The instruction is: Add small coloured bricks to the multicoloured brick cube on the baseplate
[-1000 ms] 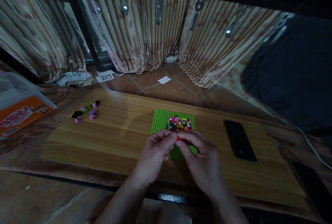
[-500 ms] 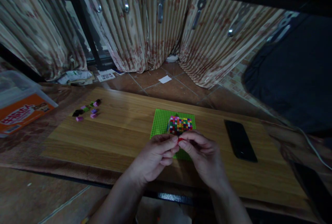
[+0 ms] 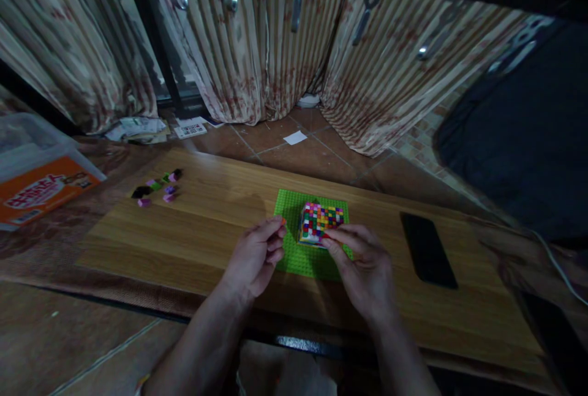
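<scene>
A green studded baseplate (image 3: 294, 258) lies on the wooden board (image 3: 206, 224). On it stands a block of many small coloured bricks (image 3: 320, 223). My left hand (image 3: 255, 256) hovers over the plate's left edge, fingers curled, pinching a tiny orange-red piece (image 3: 283, 220) at the fingertips. My right hand (image 3: 364, 267) is at the block's near side, thumb and fingers pinched against its lower front edge. Whether the right hand holds a separate brick I cannot make out.
Several loose purple, green and black bricks (image 3: 156, 188) lie at the board's far left. A black phone (image 3: 427, 249) lies flat to the right. An orange-labelled plastic box (image 3: 37, 182) stands at far left. Striped curtains (image 3: 285, 41) hang behind, above a tiled floor.
My hands, joined in front of the block before, have parted: the left moved left with a small piece, the right moved up to the block's near edge.
</scene>
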The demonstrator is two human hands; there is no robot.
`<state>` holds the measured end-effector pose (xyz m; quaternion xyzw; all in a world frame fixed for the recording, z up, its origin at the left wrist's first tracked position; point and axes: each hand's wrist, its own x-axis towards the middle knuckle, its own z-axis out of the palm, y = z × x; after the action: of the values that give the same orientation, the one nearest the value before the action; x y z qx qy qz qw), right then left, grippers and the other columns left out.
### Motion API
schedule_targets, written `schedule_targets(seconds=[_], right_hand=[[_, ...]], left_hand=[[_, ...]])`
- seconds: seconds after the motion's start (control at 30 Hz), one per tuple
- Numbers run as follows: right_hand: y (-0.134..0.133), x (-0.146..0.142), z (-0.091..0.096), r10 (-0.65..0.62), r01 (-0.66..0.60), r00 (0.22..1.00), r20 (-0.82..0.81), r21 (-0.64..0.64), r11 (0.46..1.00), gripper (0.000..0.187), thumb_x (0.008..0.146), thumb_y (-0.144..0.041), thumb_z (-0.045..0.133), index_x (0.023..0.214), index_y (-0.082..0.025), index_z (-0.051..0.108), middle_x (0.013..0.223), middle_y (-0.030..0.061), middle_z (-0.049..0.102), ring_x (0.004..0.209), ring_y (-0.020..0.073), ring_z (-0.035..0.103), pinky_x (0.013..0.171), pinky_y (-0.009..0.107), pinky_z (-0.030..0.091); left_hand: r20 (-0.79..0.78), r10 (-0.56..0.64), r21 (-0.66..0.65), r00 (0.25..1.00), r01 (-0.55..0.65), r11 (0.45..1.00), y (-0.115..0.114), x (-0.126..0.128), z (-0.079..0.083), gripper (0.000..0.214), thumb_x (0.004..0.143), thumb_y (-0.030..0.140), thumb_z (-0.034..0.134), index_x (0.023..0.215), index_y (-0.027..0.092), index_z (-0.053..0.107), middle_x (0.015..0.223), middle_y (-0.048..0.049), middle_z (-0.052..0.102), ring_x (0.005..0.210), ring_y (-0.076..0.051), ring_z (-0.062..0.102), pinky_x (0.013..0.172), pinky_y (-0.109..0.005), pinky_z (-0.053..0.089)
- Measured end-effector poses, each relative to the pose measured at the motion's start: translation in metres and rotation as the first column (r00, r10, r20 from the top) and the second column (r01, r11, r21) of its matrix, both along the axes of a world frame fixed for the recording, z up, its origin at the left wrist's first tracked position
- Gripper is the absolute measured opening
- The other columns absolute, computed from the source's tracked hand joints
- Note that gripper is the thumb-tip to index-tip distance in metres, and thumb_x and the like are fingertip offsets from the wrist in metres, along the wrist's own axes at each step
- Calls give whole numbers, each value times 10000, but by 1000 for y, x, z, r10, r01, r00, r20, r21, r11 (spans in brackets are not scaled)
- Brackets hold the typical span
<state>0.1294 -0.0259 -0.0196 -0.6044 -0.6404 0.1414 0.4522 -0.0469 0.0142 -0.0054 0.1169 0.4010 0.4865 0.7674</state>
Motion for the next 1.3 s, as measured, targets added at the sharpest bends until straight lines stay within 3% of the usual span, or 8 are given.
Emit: schedule_targets(seconds=[0.13,0.3,0.67,0.87,1.3], right_hand=[[1,-9,-9,-26,-2,971,238,116,993,143,865,-287,642,962,-304,747,1014,38,667,901,201,570,795,374,493],[4,-17,-21,-121,35,933,339,248,968,148,854,-267,657,970,-302,744,1152,56,638,978,226,550,832,414,475],[7,-17,-31,-134,51,938,319,253,966,174,834,-256,674,992,-300,733,1265,54,597,1073,250,515,916,453,437],[7,-15,-32,-128,56,949,289,245,968,183,843,-253,659,1006,-303,726,1228,60,611,1066,247,533,910,454,440],[6,-12,-34,-91,19,969,228,299,954,141,834,-224,673,946,-296,719,1196,42,629,1066,233,559,895,448,458]], left_hand=[[-24,-24,-15,999,23,1000,-3,8,-4,210,673,197,748,685,116,554,615,44,478,439,7,275,384,-134,164],[-54,-53,-23,997,52,998,-5,14,-8,222,650,216,762,682,116,566,595,49,473,427,7,272,386,-141,151],[-170,-126,30,977,133,991,-6,23,-14,257,651,288,764,672,127,564,560,62,465,391,8,258,375,-158,131],[-260,-135,25,956,146,989,-5,24,-16,275,646,316,766,655,141,555,516,72,445,371,-2,270,370,-174,146],[-302,-142,29,943,158,987,-4,24,-15,263,648,317,758,636,144,559,515,71,432,374,-5,262,377,-185,137]])
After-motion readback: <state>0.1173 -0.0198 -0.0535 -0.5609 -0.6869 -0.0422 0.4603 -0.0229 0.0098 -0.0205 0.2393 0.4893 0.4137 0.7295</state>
